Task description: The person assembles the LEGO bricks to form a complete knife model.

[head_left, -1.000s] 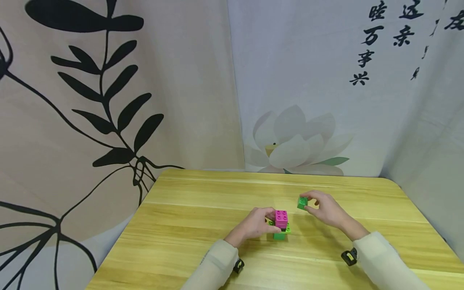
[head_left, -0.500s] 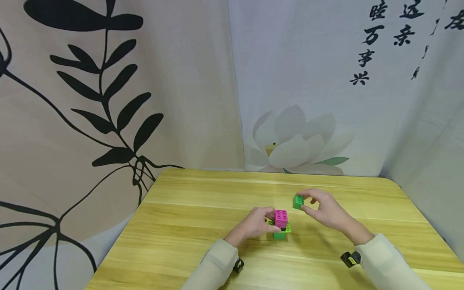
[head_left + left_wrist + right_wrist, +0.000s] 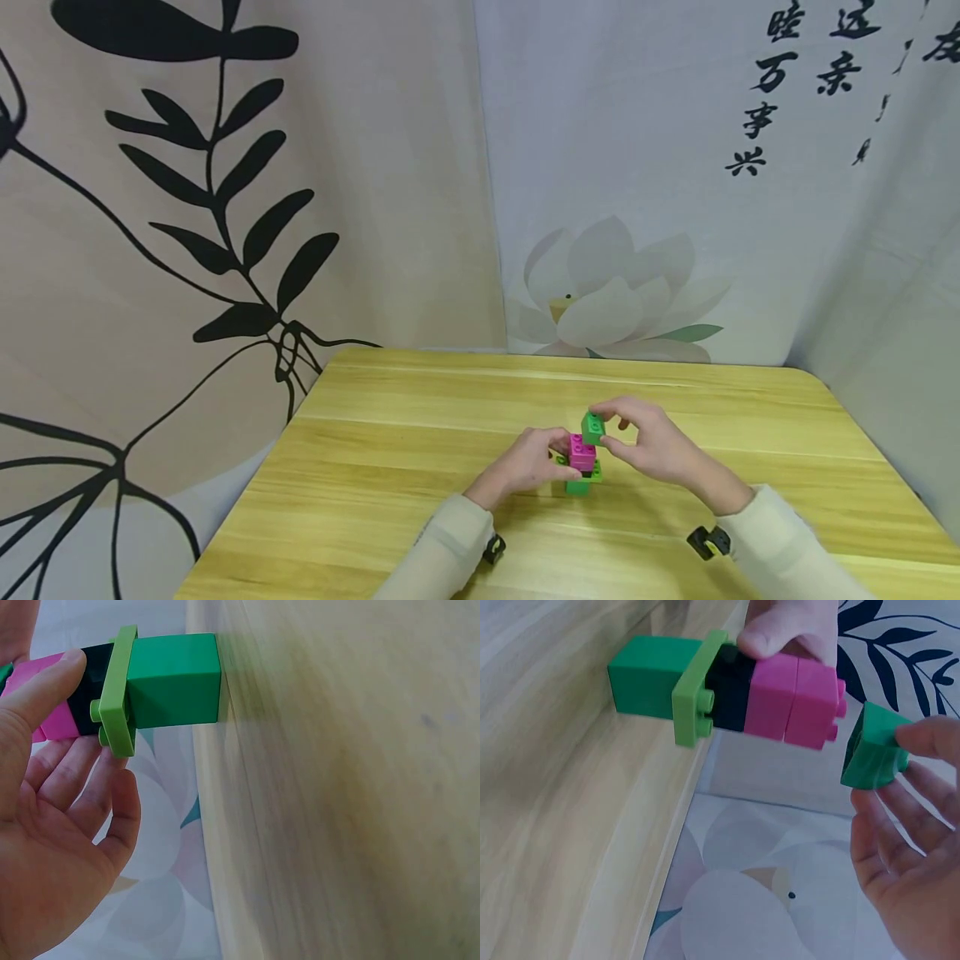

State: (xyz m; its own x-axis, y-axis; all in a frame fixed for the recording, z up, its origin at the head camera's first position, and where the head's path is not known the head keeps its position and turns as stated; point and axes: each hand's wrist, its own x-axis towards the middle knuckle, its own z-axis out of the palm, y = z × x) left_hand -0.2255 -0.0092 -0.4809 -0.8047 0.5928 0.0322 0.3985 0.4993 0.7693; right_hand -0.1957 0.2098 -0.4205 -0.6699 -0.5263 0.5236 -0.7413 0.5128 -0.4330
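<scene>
A stack of toy building bricks stands on the table. At its bottom is a green block (image 3: 656, 675), then a light green plate (image 3: 688, 697), a black brick (image 3: 730, 688) and two pink bricks (image 3: 810, 705) with studs on top. My left hand (image 3: 525, 462) grips the stack around the black and pink part, its thumb (image 3: 56, 686) lying across them in the left wrist view. Between thumb and fingers my right hand (image 3: 648, 437) pinches a loose green brick (image 3: 592, 428) with slanted sides. In the right wrist view a small gap separates this brick from the pink studs.
The wooden table (image 3: 420, 400) reaches back to a curtain (image 3: 600, 167) printed with a lotus, leaves and writing. Another curtain hangs along the right. Each wrist carries a small black camera, such as the right wrist's camera (image 3: 708, 542).
My right hand has moved left with the green brick, from beside the stack to just over the pink bricks. The left hand and the stack have stayed in place.
</scene>
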